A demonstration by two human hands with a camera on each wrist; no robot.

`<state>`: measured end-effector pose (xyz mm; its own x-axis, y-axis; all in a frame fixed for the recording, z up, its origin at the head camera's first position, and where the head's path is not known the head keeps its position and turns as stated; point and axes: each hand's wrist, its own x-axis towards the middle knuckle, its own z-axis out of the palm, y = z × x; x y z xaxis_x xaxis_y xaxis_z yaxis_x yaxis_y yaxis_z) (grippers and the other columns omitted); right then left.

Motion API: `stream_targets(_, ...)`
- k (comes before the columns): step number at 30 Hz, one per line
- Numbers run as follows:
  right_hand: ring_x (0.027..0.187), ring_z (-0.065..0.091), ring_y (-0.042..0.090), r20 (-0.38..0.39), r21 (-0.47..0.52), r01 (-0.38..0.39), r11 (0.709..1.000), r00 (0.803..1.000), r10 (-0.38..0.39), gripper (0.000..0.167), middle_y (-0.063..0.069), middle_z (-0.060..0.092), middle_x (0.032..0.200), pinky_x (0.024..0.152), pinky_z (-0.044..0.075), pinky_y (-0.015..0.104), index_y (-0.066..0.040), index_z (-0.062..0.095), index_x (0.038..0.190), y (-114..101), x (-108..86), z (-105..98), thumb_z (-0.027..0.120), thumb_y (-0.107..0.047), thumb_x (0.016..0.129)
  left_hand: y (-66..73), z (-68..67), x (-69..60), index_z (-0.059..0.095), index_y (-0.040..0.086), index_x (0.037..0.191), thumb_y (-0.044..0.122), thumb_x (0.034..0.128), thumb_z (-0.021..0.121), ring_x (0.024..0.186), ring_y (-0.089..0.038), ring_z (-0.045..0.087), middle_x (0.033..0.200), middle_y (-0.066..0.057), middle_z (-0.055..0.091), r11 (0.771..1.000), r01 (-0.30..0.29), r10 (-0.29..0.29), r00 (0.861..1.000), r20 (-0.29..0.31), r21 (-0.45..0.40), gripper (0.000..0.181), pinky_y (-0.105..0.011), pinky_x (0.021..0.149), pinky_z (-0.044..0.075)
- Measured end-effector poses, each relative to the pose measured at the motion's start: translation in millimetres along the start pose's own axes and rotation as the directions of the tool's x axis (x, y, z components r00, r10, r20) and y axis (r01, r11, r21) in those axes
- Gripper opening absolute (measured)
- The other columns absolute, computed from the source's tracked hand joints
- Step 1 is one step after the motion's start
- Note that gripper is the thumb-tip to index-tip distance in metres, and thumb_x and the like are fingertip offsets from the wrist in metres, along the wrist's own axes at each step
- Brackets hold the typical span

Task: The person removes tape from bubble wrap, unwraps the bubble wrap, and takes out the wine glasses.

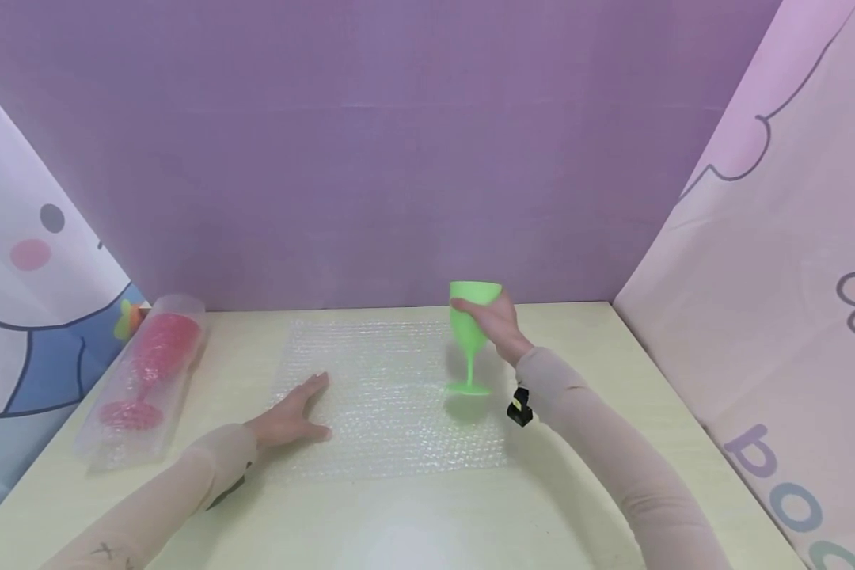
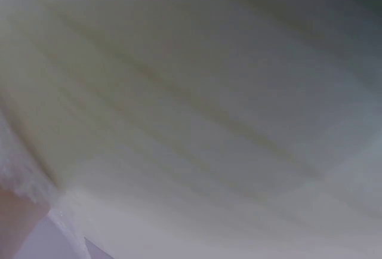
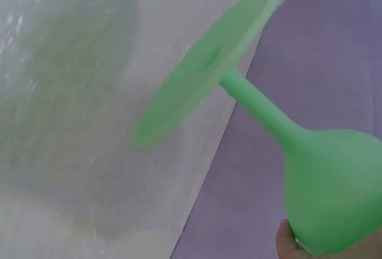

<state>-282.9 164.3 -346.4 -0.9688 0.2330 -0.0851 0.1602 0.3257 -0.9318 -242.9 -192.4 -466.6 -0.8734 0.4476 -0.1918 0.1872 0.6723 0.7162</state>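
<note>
A green goblet (image 1: 465, 328) is held upright by its bowl in my right hand (image 1: 497, 323). Its round foot hangs over the right part of a flat bubble wrap sheet (image 1: 392, 396), with a shadow below it. In the right wrist view the goblet's stem and foot (image 3: 209, 62) show large, apart from the sheet, and only a bit of the fingers is visible. My left hand (image 1: 292, 416) rests at the sheet's left edge, fingers spread and holding nothing. The left wrist view shows mostly blurred tabletop (image 2: 179, 122), with a bit of that hand in the lower left corner.
At the table's left side lies a pink goblet (image 1: 160, 352) wrapped in bubble wrap (image 1: 100, 455). The pale wooden table (image 1: 413, 522) meets a purple backdrop (image 1: 413, 158) behind, with printed cloths at left and right (image 1: 777, 277).
</note>
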Motion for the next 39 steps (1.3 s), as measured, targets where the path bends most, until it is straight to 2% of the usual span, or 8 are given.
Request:
stream_targets(7,0.121,0.041,0.029,-0.082,-0.031,0.017,0.999,0.996,-0.019,0.102,0.014,0.036,0.137,0.106,0.036,0.039,-0.005,0.016,0.143,7.0,8.3,-15.8,0.075,-0.041,0.069,0.6,0.1,-1.3,0.008,0.007,0.148,0.036,0.0733,0.072,0.139,-0.041,-0.001,0.153,-0.020,0.001,1.000,-0.005,0.005,1.000,0.002,-0.007,0.102,-0.060,0.110,0.000)
stream_targets(14,0.133,0.029,0.029,-0.148,-0.037,0.028,0.999,0.988,-0.034,0.106,0.014,0.024,0.146,0.113,0.026,0.038,-0.005,0.010,0.145,12.9,16.7,-35.3,0.075,-0.041,0.069,-0.8,1.2,-2.8,0.008,0.009,0.148,0.036,0.0726,0.073,0.139,-0.040,-0.002,0.153,-0.019,0.000,1.000,0.007,-0.007,1.000,0.004,-0.026,0.103,-0.060,0.110,0.000)
stream_targets(20,0.133,0.028,0.028,-0.211,-0.068,0.042,0.997,0.976,-0.056,0.107,0.013,0.022,0.147,0.112,0.027,0.039,-0.008,0.008,0.145,19.9,20.8,-51.3,0.076,-0.042,0.069,-2.9,2.7,-1.5,0.008,0.009,0.148,0.036,0.0723,0.073,0.139,-0.040,-0.001,0.153,-0.019,0.001,1.000,0.000,0.000,1.000,-0.003,-0.023,0.103,-0.060,0.110,0.000)
stream_targets(29,0.126,0.034,0.026,-0.349,-0.067,0.070,0.995,0.933,-0.089,0.102,0.013,0.026,0.142,0.109,0.032,0.036,-0.009,0.011,0.144,33.6,28.6,-73.7,0.076,-0.037,0.071,-2.5,5.9,-2.9,0.008,0.010,0.148,0.036,0.0720,0.073,0.140,-0.039,-0.001,0.154,-0.018,0.001,0.999,0.014,-0.014,1.000,0.003,-0.029,0.103,-0.059,0.110,0.001)
stream_targets(35,0.126,0.033,0.026,-0.402,-0.023,0.066,0.998,0.913,-0.069,0.104,0.011,0.025,0.142,0.108,0.032,0.036,-0.012,0.009,0.145,42.9,35.7,-84.0,0.077,-0.036,0.069,-3.1,6.6,-2.7,0.009,0.010,0.148,0.035,0.0721,0.073,0.140,-0.038,0.000,0.154,-0.017,0.001,1.000,0.010,-0.010,1.000,-0.007,-0.026,0.102,-0.058,0.111,0.001)
stream_targets(39,0.129,0.030,0.026,-0.435,-0.030,0.068,0.997,0.897,-0.074,0.106,0.011,0.022,0.144,0.111,0.028,0.038,-0.012,0.008,0.145,51.7,40.5,-89.8,0.077,-0.039,0.069,-2.7,6.6,-2.6,0.009,0.011,0.148,0.036,0.0726,0.073,0.140,-0.038,-0.001,0.154,-0.016,0.001,0.999,0.013,-0.013,1.000,0.000,-0.037,0.102,-0.059,0.111,0.000)
